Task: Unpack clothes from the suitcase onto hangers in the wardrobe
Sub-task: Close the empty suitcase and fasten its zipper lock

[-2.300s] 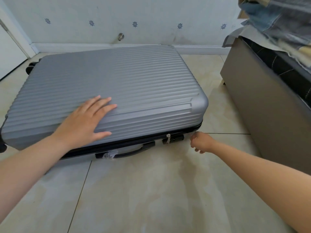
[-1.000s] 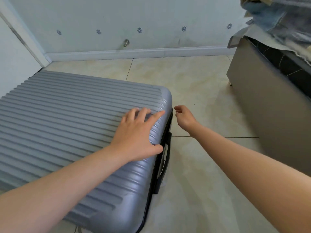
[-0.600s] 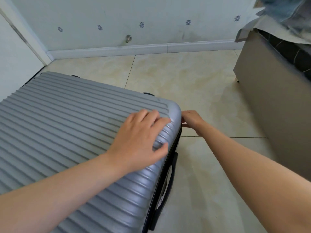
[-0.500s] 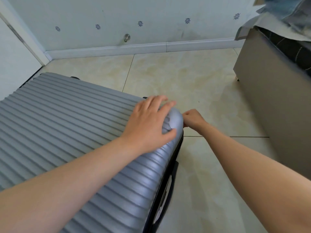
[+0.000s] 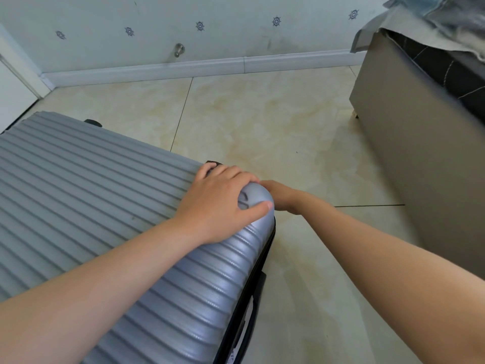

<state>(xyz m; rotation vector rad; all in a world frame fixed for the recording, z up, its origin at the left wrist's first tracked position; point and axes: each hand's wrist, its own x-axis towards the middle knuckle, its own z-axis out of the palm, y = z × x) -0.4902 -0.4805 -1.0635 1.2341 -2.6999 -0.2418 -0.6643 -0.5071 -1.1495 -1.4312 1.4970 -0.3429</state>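
Grey suitcase [image 5: 91, 206] flat — long axis left-to-right

floor [image 5: 275, 132]: beige marbled tiles, dark grout | wall [image 5: 236, 11]: pale, lil blue ship-wheel prints [image 5: 200, 26] | skirting [image 5: 288, 61]: white | doorstop [image 5: 179, 49]: metal, just above skirting | bench [image 5: 420, 158]: taupe, far right, crumpled fabric [image 5: 433, 11] on top

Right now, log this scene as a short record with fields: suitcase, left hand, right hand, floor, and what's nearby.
suitcase: grey ribbed hard shell, lying flat, lid shut
left hand: on top of the suitcase's corner, fingers curled over its far edge
right hand: beside that same corner, fingertips hidden behind it
floor: beige tile
nearby: brown cabinet to the right, cloth piled on top
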